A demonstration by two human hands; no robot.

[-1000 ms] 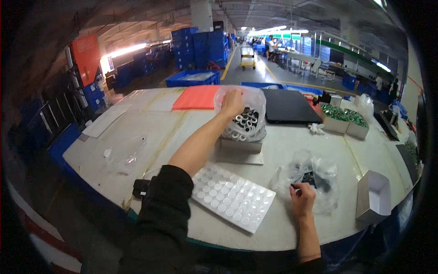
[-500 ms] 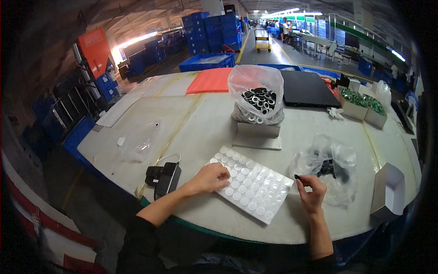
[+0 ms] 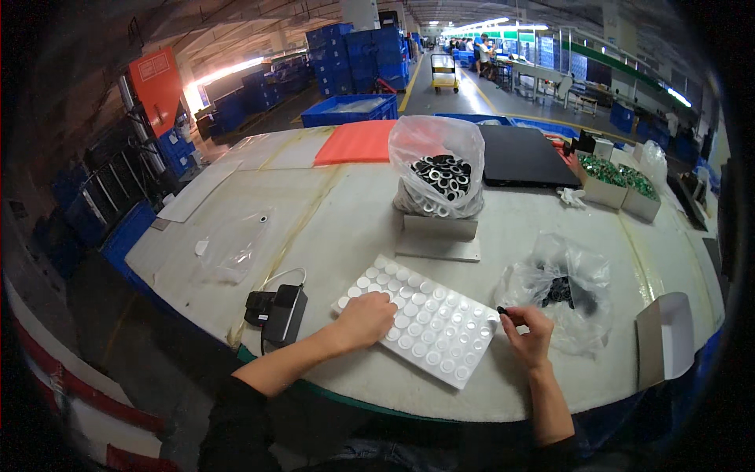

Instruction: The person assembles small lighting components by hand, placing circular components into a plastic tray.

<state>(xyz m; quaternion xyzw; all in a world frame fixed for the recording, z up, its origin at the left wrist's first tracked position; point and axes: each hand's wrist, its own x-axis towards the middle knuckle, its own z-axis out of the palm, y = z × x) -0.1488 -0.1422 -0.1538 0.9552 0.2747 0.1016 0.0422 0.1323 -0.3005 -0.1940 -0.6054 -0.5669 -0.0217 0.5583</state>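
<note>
A white tray [image 3: 458, 383] with rows of round white discs lies at a slant in front of me. My left hand [image 3: 367, 321] rests over its left part, fingers curled down and closed; the fingertips are hidden, so I cannot make out what they grip. Just off the tray's right corner, my right hand [image 3: 530, 333] pinches a small black piece [image 3: 502, 311] between thumb and finger. Beside that hand, an opened clear plastic bag [image 3: 591, 271] holds a heap of similar black pieces [image 3: 559, 292].
Behind the tray, a plastic bag of black and silver rings [image 3: 444, 177] sits on a box-like stand [image 3: 438, 248]. A black power adapter [image 3: 288, 313] lies left, an open carton [image 3: 665, 340] right. Boxes of green parts [image 3: 604, 179] and a dark flat case [image 3: 525, 155] stand farther back.
The whole view has shifted slightly. My left hand has drawn a little toward me over the tray, its fingers more curled. My right hand still pinches the black piece, now tilted slightly lower.
</note>
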